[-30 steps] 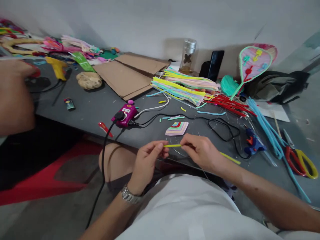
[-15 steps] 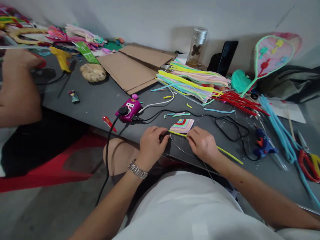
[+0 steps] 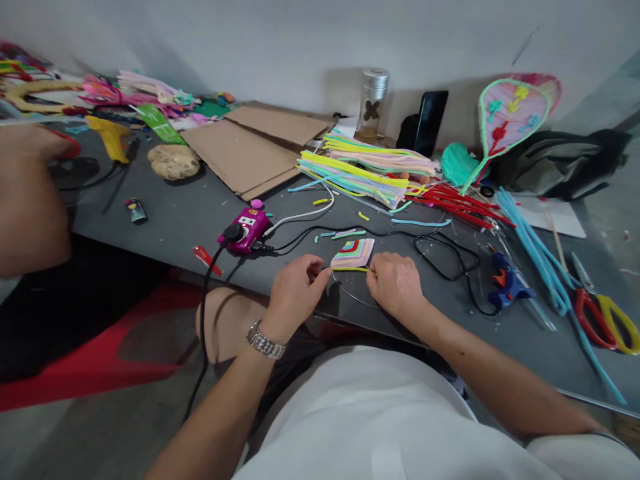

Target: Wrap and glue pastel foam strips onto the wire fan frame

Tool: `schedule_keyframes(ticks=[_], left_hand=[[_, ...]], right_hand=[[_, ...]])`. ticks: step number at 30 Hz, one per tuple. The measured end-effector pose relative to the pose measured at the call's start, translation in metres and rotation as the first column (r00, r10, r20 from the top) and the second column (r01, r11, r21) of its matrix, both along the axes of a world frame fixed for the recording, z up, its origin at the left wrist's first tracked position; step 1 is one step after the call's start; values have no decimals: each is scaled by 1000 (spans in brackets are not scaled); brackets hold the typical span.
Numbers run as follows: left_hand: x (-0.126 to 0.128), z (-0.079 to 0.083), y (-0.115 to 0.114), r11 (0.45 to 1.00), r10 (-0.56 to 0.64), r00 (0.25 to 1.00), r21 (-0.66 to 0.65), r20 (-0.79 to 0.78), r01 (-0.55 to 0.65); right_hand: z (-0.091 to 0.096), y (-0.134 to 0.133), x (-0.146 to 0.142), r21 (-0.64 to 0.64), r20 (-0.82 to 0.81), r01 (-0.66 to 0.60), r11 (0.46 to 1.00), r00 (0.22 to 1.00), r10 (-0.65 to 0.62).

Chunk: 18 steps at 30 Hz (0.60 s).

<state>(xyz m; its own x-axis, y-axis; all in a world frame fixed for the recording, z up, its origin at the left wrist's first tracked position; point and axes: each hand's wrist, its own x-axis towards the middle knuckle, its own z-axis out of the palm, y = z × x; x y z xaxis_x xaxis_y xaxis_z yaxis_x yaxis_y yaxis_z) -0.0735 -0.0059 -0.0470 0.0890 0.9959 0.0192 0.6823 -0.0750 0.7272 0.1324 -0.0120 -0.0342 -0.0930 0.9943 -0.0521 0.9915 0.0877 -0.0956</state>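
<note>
Both hands pinch closed at the table edge: the left hand (image 3: pixel 295 297) and right hand (image 3: pixel 395 285) grasp a yellow pipe cleaner (image 3: pixel 350 269) along a thin wire loop (image 3: pixel 353 297), just below a striped pipe-cleaner patch (image 3: pixel 353 254); markings on the magenta power socket (image 3: pixel 245 230) are too small to read

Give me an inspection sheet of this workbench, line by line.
Surface: grey table, scraps scattered.
Job's things: yellow strip over a wire hoop, beside a striped piece.
Clutter: cardboard, blue glue gun, scissors.
Hands: left hand near the strip; right hand at its end.
Cables: black cable from a magenta socket.
Surroundings: another person's hand at left, red seat.
</note>
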Motion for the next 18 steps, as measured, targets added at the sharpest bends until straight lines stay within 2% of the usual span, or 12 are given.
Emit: schedule_keyframes(ticks=[2, 4, 7, 9, 11, 15, 18], left_hand=[[-5, 2, -2, 998, 46, 977, -60, 207, -34], [-7, 3, -8, 985, 132, 887, -160, 443, -66], [-3, 3, -21, 933, 317, 609, -353, 727, -66], [6, 4, -31, 894, 415, 428, -447, 803, -29], [18, 6, -39, 875, 452, 321, -483, 832, 20], [43, 12, -43, 914, 392, 245, -405, 887, 7], [53, 20, -38, 947, 317, 243, -320, 917, -30]], right_hand=[[1, 3, 1, -22, -15, 9, 1000, 1000, -9], [3, 2, 3, -18, -55, 17, 1000, 998, -18], [7, -5, 7, 67, -157, 13, 998, 988, -2], [9, -12, 10, 181, -229, 0, 984, 973, 42], [11, -19, 12, 304, -280, -13, 952, 954, 103], [9, -31, 15, 457, -316, -37, 888, 927, 201], [10, -36, 17, 504, -356, -45, 863, 899, 254]])
